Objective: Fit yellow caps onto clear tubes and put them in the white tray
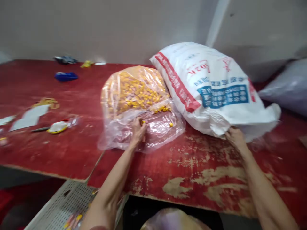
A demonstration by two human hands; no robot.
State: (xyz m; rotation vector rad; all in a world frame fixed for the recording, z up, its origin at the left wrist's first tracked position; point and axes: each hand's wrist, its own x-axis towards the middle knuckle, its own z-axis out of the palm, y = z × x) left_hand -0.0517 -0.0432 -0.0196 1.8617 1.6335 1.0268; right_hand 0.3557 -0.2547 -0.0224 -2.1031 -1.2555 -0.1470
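A clear plastic bag (137,88) full of small yellow and pinkish pieces lies on the red table (79,143). My left hand (139,127) is at its loose near end, fingers closed, with a bit of yellow showing at the fingertips. To the right, a large white woven sack (211,76) with red and blue print leans beside the bag. The fingers of my right hand (235,135) are closed on the sack's near edge.
On the left lie white paper (31,117), a yellow tape roll (57,127) and a blue object (66,76). Below the table edge is a perforated white crate (59,201) holding small pieces. Another pale sack (287,86) stands at far right.
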